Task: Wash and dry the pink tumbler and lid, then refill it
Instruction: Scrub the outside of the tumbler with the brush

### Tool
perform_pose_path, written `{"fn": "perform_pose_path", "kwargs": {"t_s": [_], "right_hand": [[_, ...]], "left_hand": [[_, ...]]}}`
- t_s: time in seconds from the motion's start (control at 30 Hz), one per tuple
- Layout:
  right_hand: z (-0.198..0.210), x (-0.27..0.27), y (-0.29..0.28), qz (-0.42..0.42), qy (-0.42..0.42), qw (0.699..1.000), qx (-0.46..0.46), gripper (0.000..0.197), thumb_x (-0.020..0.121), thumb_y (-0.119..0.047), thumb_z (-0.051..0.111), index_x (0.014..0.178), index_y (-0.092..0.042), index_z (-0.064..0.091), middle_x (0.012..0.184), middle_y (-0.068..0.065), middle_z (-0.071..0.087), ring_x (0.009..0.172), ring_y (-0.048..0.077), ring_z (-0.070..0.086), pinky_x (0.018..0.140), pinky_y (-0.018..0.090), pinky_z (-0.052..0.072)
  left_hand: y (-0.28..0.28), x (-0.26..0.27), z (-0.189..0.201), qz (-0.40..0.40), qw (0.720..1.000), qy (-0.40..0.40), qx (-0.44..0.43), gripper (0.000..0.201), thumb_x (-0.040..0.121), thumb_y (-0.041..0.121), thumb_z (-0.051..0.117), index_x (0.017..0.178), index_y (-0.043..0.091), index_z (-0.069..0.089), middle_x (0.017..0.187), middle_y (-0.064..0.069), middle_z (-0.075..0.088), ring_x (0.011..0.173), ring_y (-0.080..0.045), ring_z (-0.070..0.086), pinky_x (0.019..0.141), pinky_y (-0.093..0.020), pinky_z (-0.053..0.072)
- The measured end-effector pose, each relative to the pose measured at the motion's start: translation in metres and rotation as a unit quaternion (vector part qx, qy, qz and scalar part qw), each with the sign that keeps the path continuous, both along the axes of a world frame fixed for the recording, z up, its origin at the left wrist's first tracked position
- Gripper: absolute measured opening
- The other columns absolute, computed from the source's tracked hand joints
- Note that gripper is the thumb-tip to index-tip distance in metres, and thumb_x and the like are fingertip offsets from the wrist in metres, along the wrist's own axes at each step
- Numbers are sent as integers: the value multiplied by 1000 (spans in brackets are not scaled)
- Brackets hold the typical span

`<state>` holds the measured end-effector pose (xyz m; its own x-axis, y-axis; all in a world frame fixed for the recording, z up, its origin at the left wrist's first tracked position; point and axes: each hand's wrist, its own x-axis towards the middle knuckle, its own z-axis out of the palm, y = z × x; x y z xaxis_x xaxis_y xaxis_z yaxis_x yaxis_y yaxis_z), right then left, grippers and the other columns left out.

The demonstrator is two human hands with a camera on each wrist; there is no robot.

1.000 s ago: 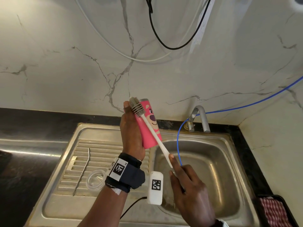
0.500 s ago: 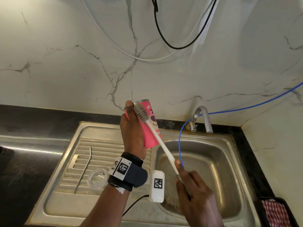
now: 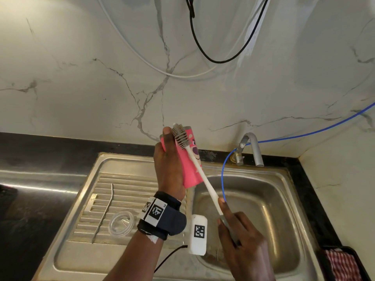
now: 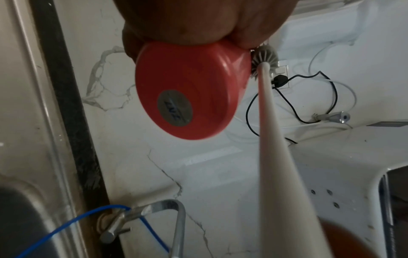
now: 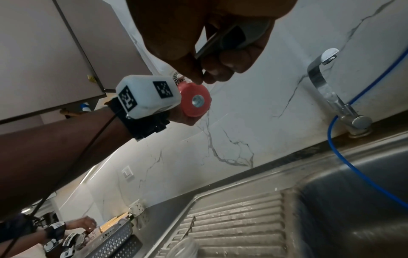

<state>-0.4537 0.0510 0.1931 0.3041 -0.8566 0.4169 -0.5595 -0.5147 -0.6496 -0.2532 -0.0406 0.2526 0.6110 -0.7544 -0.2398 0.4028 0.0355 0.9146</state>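
My left hand [image 3: 169,165] grips the pink tumbler [image 3: 189,169] upright above the sink's edge, thumb near its rim. Its pink base [image 4: 187,94] with a grey round sticker shows in the left wrist view, and again as the tumbler's base [image 5: 195,102] in the right wrist view. My right hand [image 3: 241,244] holds the grey grip of a white bottle brush [image 3: 203,175]. The brush's bristle head [image 3: 180,135] lies against the tumbler's outer wall near the top. The clear lid [image 3: 121,223] lies on the drainboard.
A steel sink basin [image 3: 274,209] sits below the hands, with a tap [image 3: 253,149] and a blue tube [image 3: 223,175] hanging into it. A bent metal straw [image 3: 103,213] lies on the drainboard. A red checked cloth [image 3: 343,264] sits in a tray at right.
The brush head has slid up and down along the tumbler's outer wall and now sits near the rim. My right hand has shifted slightly to the right.
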Motion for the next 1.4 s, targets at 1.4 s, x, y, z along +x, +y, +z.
{"fn": "perform_pose_path", "kwargs": {"t_s": [1.4], "right_hand": [[-1,-13,-2,23,-43,999,-4,67,82,-13,76,144,-33,60,82,-14,55,62,-3,49,65,2,39]], "left_hand": [[-3,10,0,6,1000,30,-6,79,92,87,44,125,18,64,116,-26,71,101,-43,76,91,-67,61]]}}
